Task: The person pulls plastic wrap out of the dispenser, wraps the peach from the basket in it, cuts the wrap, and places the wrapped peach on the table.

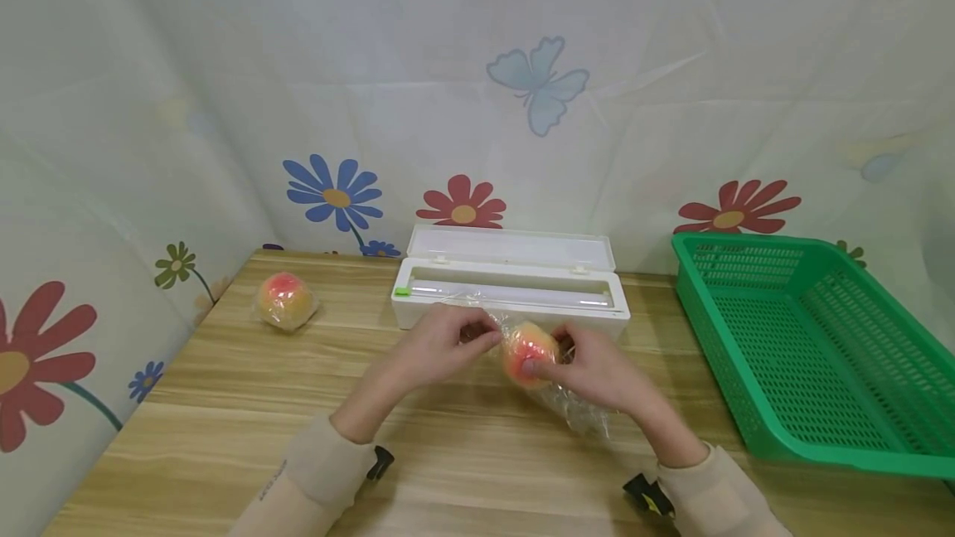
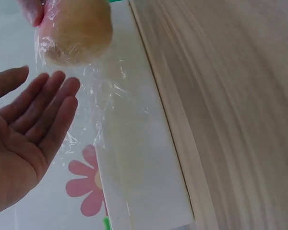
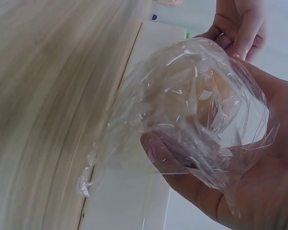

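My right hand (image 1: pixel 597 367) holds a red-and-yellow peach (image 1: pixel 528 355), thumb on its front and fingers behind. Clear plastic wrap (image 3: pixel 197 110) covers part of the fruit, and a crumpled end (image 1: pixel 585 417) hangs below the hand. Just left of the peach is my left hand (image 1: pixel 440 346). The left wrist view shows its fingers (image 2: pixel 50 103) loosely bent, with the thumb apart from them and a gap to the peach. Wrinkled film lies beyond those fingertips; whether they touch it I cannot tell. Behind both hands stands a white cling film dispenser (image 1: pixel 515 313), lid up, with a roll inside.
Another peach (image 1: pixel 286 302), wrapped in clear film, sits at the back left of the wooden table (image 1: pixel 224 404). A green plastic basket (image 1: pixel 776 437) stands on the right. A flower-printed cloth (image 1: pixel 634 106) hangs behind the table.
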The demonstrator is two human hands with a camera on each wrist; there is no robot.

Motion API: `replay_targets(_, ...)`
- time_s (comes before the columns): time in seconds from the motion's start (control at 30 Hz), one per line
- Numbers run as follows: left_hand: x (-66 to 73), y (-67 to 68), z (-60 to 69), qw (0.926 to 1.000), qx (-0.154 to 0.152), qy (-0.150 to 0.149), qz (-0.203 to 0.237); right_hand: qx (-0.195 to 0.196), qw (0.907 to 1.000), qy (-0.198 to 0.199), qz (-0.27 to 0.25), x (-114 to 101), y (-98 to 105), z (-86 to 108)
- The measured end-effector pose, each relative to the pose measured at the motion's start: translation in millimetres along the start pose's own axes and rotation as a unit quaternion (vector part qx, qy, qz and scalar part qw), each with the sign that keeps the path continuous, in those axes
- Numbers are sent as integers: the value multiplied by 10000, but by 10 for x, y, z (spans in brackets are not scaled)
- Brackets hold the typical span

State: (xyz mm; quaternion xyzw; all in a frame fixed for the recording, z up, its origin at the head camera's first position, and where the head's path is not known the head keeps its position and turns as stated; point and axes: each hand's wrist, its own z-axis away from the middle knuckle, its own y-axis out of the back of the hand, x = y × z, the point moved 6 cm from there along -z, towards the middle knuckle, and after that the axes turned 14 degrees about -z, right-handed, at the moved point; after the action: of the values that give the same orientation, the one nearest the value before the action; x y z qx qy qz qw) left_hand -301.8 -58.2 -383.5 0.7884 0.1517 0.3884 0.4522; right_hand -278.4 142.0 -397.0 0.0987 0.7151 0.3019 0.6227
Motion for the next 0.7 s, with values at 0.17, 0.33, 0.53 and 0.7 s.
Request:
replay_targets(0.17,-18,-22,-11,9989,311,310,182,115,9999,32,43,-15,20,4)
replay_targets(0.33,-31,-24,-11,9953,773,527,263,171,9998,58,59,-43,12,14)
replay_targets(0.53,-79,-31,-12,9898,1125,836,259,215,9996,150,49,-118,-20,41)
replay_targets(0.7,-147,-75,-12,9874,962,1159,496,247,9992,280,106,-174,-42,57)
